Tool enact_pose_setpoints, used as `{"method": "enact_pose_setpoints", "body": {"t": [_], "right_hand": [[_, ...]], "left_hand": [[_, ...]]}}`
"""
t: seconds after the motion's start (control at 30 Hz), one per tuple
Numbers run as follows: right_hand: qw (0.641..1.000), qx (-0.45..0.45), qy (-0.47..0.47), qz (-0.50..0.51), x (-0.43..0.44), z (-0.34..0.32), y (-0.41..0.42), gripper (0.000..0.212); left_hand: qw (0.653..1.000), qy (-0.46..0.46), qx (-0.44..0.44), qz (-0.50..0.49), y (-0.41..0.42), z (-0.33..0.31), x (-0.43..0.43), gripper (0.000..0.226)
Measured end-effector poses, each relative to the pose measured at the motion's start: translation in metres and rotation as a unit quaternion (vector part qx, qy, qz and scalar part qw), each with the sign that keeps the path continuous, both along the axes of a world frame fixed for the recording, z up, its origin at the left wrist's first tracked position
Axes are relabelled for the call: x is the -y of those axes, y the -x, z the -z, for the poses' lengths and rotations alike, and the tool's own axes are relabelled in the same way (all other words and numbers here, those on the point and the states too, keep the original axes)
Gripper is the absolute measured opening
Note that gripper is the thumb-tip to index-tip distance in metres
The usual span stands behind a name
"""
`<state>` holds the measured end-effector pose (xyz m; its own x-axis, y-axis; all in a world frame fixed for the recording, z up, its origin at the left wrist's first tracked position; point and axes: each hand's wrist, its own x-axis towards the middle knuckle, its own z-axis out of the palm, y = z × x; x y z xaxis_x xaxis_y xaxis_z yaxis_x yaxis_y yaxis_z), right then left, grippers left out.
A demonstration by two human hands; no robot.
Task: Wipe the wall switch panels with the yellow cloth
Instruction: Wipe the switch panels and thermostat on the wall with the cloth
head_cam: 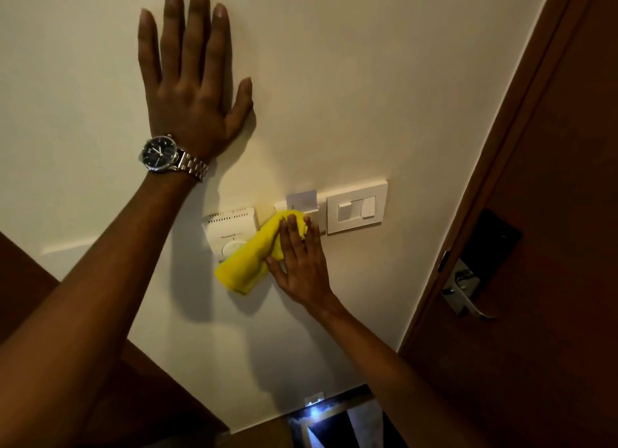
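Note:
My right hand [299, 260] presses a folded yellow cloth [249, 260] flat against the cream wall. The cloth covers the lower part of a key-card holder panel [302, 201], which has a card in its slot, and overlaps the right side of a white thermostat [227, 230]. A white switch panel [357, 206] with two rockers sits just right of the cloth, uncovered. My left hand [194, 79], with a wristwatch on its wrist, lies flat on the wall above and to the left with its fingers spread.
A brown wooden door [551, 213] with a dark lock plate and metal lever handle [463, 293] stands at the right. Dark wooden furniture [150, 397] fills the lower left. A small night light [314, 400] glows low on the wall.

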<state>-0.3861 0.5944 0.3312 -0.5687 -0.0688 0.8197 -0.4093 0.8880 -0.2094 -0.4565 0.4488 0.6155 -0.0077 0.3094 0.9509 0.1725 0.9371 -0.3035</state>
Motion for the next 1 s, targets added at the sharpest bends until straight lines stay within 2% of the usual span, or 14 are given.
{"method": "enact_pose_setpoints", "body": {"t": [0.1,0.17,0.23,0.37,0.47,0.53,0.6,0.73,0.8,0.87,0.93,1.0], "right_hand": [[0.997,0.003,-0.078,-0.019,-0.021,0.022,-0.009,0.081],[0.995,0.005,-0.093,-0.022,-0.030,0.024,-0.010,0.084],[0.998,-0.001,-0.069,-0.008,-0.027,0.015,-0.008,0.085],[1.000,0.012,0.014,0.022,-0.027,-0.002,-0.006,0.074],[0.999,-0.001,0.037,0.016,-0.033,-0.003,-0.008,0.092],[0.999,0.025,0.040,0.017,-0.033,0.001,-0.012,0.106],[0.997,0.057,0.042,0.036,-0.030,0.005,-0.018,0.107],[0.994,0.077,0.010,0.074,-0.026,0.003,-0.030,0.069],[0.994,0.067,-0.017,0.082,-0.029,0.002,-0.038,0.054],[0.995,0.055,-0.020,0.074,-0.036,0.001,-0.043,0.048],[0.998,0.053,0.003,0.037,-0.042,0.004,-0.047,0.044],[0.997,0.069,0.033,-0.031,-0.045,0.005,-0.051,0.041]], "left_hand": [[1.000,-0.001,0.009,-0.001,0.001,-0.001,0.001,0.070],[1.000,0.002,0.010,-0.002,0.001,-0.001,0.002,0.070],[1.000,0.001,0.012,-0.005,0.002,-0.001,0.002,0.070],[1.000,0.000,-0.002,-0.010,0.004,0.000,0.001,0.067],[1.000,0.004,-0.012,-0.011,0.003,-0.003,-0.003,0.067],[1.000,0.010,-0.006,-0.019,0.003,-0.004,-0.003,0.068],[0.999,0.021,0.026,-0.026,-0.001,-0.003,-0.001,0.072],[0.992,0.031,0.119,-0.009,-0.019,0.000,-0.003,0.078],[0.983,0.017,0.182,0.035,-0.037,0.020,-0.003,0.078],[0.969,-0.010,0.225,0.100,-0.066,0.064,-0.001,0.072],[0.955,-0.041,0.248,0.160,-0.101,0.129,0.004,0.056],[0.919,-0.080,0.321,0.217,-0.136,0.201,0.014,0.049]]}}
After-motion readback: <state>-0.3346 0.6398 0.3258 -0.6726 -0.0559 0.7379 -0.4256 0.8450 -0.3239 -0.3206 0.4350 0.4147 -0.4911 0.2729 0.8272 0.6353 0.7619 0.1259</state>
